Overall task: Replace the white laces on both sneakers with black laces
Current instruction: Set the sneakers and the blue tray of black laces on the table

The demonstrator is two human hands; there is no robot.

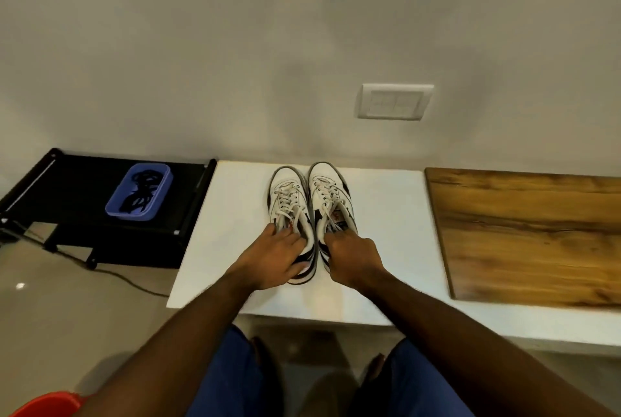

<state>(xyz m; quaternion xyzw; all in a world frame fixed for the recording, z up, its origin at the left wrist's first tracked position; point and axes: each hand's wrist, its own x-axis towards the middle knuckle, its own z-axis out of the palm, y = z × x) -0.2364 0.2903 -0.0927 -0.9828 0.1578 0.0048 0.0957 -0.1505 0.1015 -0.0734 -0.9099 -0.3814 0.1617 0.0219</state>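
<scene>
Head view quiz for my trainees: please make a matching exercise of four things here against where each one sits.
Things:
1. black laces
2. blue tray
3. sneakers
4. wooden board

Places:
A. right end of the white surface
B. inside the blue tray
C. middle of the white surface, toes toward the wall
D. on the black rack

Pairs: 1-B, 2-D, 3-C, 4-A

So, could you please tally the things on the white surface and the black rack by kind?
Sneakers: 2, left sneaker and right sneaker, both with white laces
Wooden board: 1
Blue tray: 1, on the black rack
Bundle of black laces in the tray: 1
Total: 5
</scene>
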